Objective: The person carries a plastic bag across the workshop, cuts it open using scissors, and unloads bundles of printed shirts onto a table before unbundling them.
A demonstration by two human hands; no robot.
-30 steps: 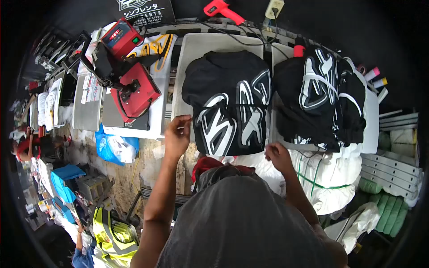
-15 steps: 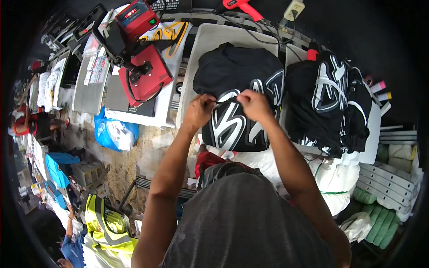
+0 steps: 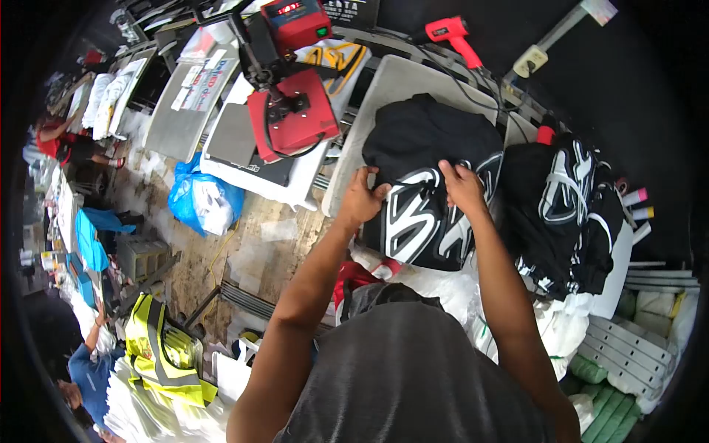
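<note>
A black garment [image 3: 436,133] with large white-outlined lettering lies folded on a grey padded board [image 3: 402,74] in front of me. At its left edge is my left hand [image 3: 362,198], thumb and forefinger apart. My right hand [image 3: 465,190] rests over the upper right of the lettering, its fingers loosely apart and touching the cloth. Neither hand shows a pinch on the fabric. Right of the board, more black printed garments [image 3: 546,214] are piled up, some bound with a white strip.
A red heat press [image 3: 294,114] stands at the left beside a red control box [image 3: 297,22]. Behind the board lies a red heat gun [image 3: 454,40] with cables. A blue bag [image 3: 203,199] is on the floor. Yellow safety vests [image 3: 162,347] lie lower left; other people work farther left.
My hands have let go of the fabric pinched at the lettering's top and spread apart, left to the garment's edge. The view has shifted, so the scene sits farther right and lower.
</note>
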